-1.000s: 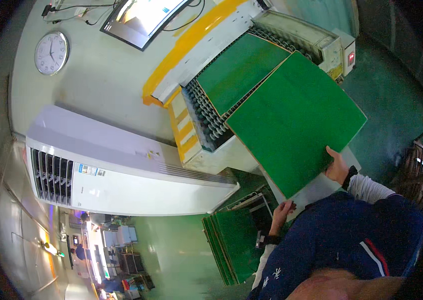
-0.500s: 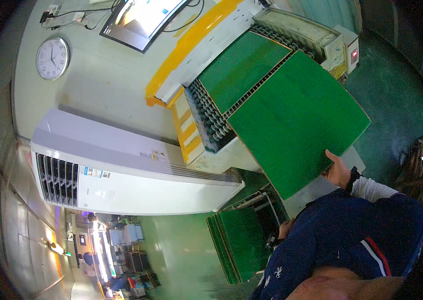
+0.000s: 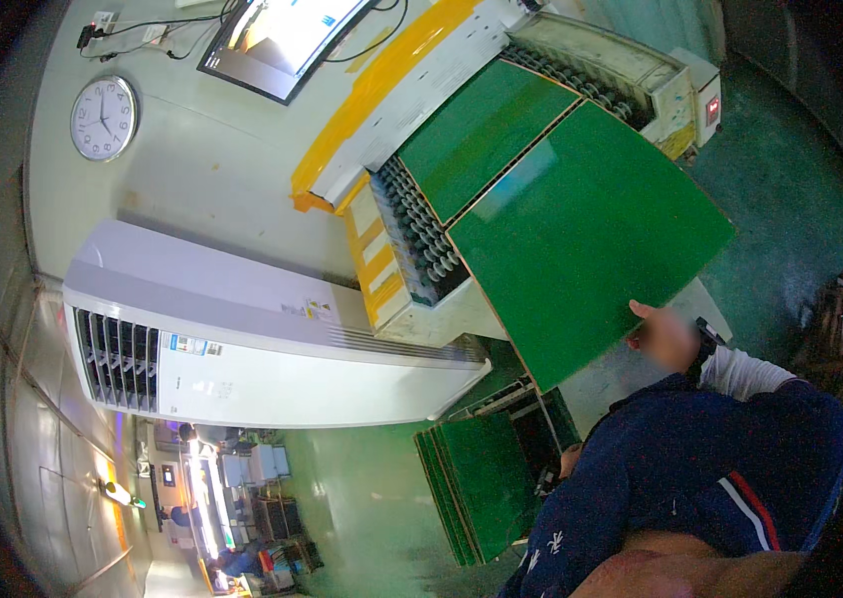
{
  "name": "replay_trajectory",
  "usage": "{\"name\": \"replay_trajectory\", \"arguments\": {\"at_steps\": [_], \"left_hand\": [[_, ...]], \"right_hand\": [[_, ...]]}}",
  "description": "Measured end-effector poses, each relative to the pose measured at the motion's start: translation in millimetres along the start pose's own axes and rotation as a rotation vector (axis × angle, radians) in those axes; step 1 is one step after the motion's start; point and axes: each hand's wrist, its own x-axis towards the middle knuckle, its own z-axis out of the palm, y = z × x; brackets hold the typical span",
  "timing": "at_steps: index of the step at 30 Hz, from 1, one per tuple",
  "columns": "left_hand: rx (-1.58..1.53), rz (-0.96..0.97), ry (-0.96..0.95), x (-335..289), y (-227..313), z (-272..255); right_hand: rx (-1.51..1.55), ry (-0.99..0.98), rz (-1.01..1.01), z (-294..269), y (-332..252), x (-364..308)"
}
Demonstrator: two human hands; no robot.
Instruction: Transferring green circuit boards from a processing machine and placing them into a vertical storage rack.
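A large green board (image 3: 591,229) lies tilted on the roller conveyor, its far edge close against a second green board (image 3: 491,130) that rests on the rollers. My right hand (image 3: 669,339) is at the near edge of the large board, thumb on its top face and the other fingers mostly out of sight. Lower down, my left hand (image 3: 570,460) shows only in part beside my dark blue sleeve, close to a dark rack; its fingers are hidden. Several green boards (image 3: 476,488) stand stacked on edge next to that hand.
The conveyor's grey rollers (image 3: 416,219) show beside the boards. A white air conditioner (image 3: 282,369) stands to the left. A wall clock (image 3: 104,118) and a screen (image 3: 287,40) hang above. A control box (image 3: 708,105) with a red display is at the far right.
The large board has come down flatter and its gap to the far board has narrowed. My right hand has shifted slightly left along with the board's near edge.
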Motion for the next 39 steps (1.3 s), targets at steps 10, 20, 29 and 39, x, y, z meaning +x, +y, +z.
{"name": "replay_trajectory", "arguments": {"at_steps": [10,20,29,39], "left_hand": [[-0.006,-0.029,0.024,1,-3,-5],[0.089,-0.102,0.048,7,-8,-2],[-0.079,-0.035,-0.002,5,-16,5],[-0.041,0.0,-0.009,19,-25,9]], "right_hand": [[-0.022,0.03,-0.014,15,-3,8],[-0.062,-0.025,-0.045,18,-7,11],[-0.03,0.073,-0.055,20,-7,23],[-0.027,-0.005,-0.052,14,-8,30]]}}
